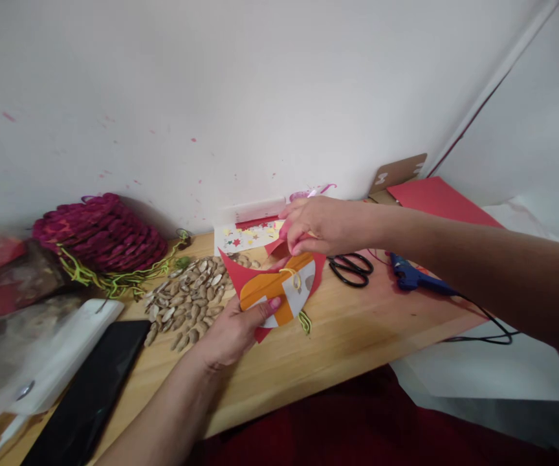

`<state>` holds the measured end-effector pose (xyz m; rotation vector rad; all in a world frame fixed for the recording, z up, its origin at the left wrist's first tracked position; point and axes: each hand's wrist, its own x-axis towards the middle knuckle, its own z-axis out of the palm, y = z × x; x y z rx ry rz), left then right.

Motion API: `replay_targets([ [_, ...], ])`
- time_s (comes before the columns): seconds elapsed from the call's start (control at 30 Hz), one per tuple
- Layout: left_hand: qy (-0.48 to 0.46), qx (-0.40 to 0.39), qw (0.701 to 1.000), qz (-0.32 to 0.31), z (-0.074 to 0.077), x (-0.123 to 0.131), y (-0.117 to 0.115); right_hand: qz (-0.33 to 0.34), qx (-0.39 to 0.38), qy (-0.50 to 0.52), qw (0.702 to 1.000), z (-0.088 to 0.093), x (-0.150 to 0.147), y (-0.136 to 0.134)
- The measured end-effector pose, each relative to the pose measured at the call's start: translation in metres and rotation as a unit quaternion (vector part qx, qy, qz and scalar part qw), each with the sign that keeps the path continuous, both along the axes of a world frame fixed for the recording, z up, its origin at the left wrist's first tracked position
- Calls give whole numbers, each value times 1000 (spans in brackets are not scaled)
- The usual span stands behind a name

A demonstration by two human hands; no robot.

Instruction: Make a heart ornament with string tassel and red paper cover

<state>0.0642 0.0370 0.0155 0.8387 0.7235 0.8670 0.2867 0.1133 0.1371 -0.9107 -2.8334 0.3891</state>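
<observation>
My left hand [233, 330] grips the near edge of a paper craft piece [279, 288], red card with orange and white parts and a loop of yellow-green thread. The thumb presses on top of it. My right hand [316, 225] reaches in from the right and pinches the far red edge of the same piece with closed fingers. The piece is held just above the wooden table [347, 336].
A pile of seeds [187, 298] lies left of the craft. A maroon woven bundle with green string [99, 236] sits by the wall. Black scissors [352, 266], a blue glue gun [413, 277], red card [439, 197], a star sticker sheet [245, 236] and a black tablet [90, 395] are around.
</observation>
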Motion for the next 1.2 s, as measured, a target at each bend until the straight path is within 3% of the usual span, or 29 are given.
replay_targets([
  [0.1,-15,-56,998,22,4,2,1,-28,37,-27,999,1,2,-2],
  [0.27,-50,-116,985,116,13,5,8,-128,70,78,986,-8,15,-21],
  [0.4,-36,-163,972,164,21,8,13,-272,-18,148,951,-39,22,-55],
  [0.6,-23,-184,968,169,16,8,18,-307,-221,204,903,-92,26,-106],
  [0.67,-8,-193,966,172,15,9,18,-321,-228,208,895,-101,33,-118],
  [0.73,7,-201,963,178,15,9,16,-353,-176,196,898,-107,44,-124],
  [0.83,8,-212,961,179,16,8,10,-390,-28,125,912,-112,62,-118],
  [0.9,2,-217,958,189,17,6,7,-406,17,49,912,-113,70,-106],
  [1.03,1,-211,955,210,20,1,4,-451,-13,-81,889,-112,73,-78],
  [1.2,4,-186,958,221,27,-3,1,-460,-40,-102,881,-105,72,-65],
])
